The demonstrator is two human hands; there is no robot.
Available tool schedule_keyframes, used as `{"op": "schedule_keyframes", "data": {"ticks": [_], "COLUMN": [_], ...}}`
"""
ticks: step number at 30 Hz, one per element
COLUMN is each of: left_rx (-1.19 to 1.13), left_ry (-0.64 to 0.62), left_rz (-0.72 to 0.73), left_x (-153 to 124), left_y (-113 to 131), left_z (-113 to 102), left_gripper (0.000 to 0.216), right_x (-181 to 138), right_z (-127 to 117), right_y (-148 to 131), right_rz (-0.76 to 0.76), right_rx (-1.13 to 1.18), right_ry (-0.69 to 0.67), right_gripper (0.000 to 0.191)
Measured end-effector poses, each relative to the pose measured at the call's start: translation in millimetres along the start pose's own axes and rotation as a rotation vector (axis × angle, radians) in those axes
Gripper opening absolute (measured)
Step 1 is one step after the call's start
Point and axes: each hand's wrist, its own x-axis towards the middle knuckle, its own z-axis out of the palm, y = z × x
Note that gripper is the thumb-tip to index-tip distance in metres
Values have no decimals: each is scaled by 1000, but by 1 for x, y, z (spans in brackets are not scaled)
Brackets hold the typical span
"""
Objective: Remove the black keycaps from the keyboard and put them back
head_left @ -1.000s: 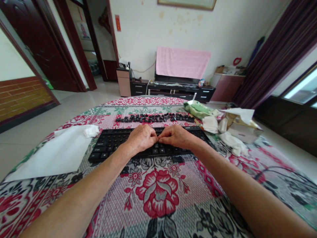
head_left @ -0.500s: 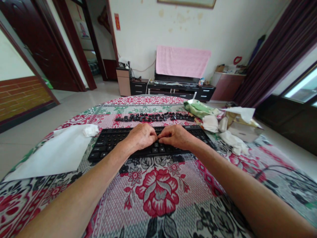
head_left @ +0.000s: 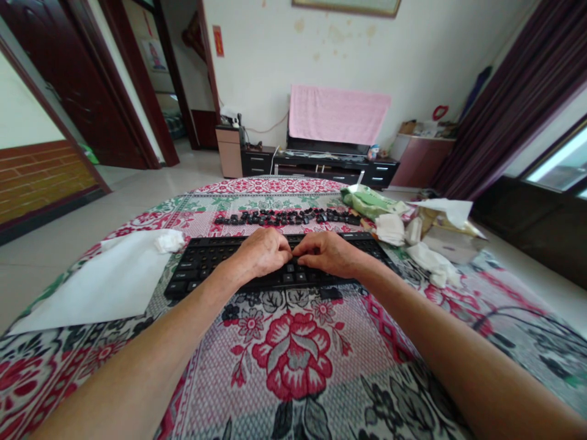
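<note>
A black keyboard (head_left: pixel 183 274) lies across the table in front of me, many of its keycaps off and a few larger ones still on at the lower left. Over its middle, my left hand (head_left: pixel 266 252) and my right hand (head_left: pixel 324 252) meet almost fingertip to fingertip. Both hands have their fingers bent and pinched together; whatever is between them is too small or hidden to make out. Behind the keyboard, loose black keycaps (head_left: pixel 284 217) form a long row. One wide black keycap (head_left: pixel 331 293) rests on the cloth just below the keyboard.
A white paper sheet (head_left: pixel 101 287) with a crumpled tissue (head_left: pixel 169 241) lies at left. To the right are a green package (head_left: pixel 369 200), crumpled tissues (head_left: pixel 435 264), an opened box (head_left: pixel 452 238) and a black cable (head_left: pixel 518 310). A floral cloth (head_left: pixel 293 360) covers the table.
Both hands stay at the middle of the keyboard with hardly any movement. The view has shifted very slightly.
</note>
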Motion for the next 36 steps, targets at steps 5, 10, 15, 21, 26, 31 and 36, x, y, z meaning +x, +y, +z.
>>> {"op": "schedule_keyframes", "data": {"ticks": [5,10,15,21,26,31,36], "left_rx": [-22,-103,-296,-220,-206,-201,-295], "left_ry": [10,9,-54,139,178,184,182], "left_rz": [3,-52,-173,-128,-150,-149,-189], "left_x": [-1,-1,1,3,2,3,3], "left_y": [0,1,-4,-13,-11,-11,-12], "left_z": [-2,-2,4,-2,-5,-4,-4], "left_gripper": [25,27,26,22,22,21,22], "right_x": [-1,-1,0,1,2,5,5], "right_z": [-1,-1,-1,0,4,8,-2], "right_y": [0,-3,-1,3,-4,-6,-1], "right_rz": [-53,-115,-123,-120,-116,-116,-28], "right_rx": [-8,-19,-51,-135,-228,-216,52], "right_ry": [21,105,175,184,122,109,139], "right_gripper": [22,20,23,22,25,24,24]}}
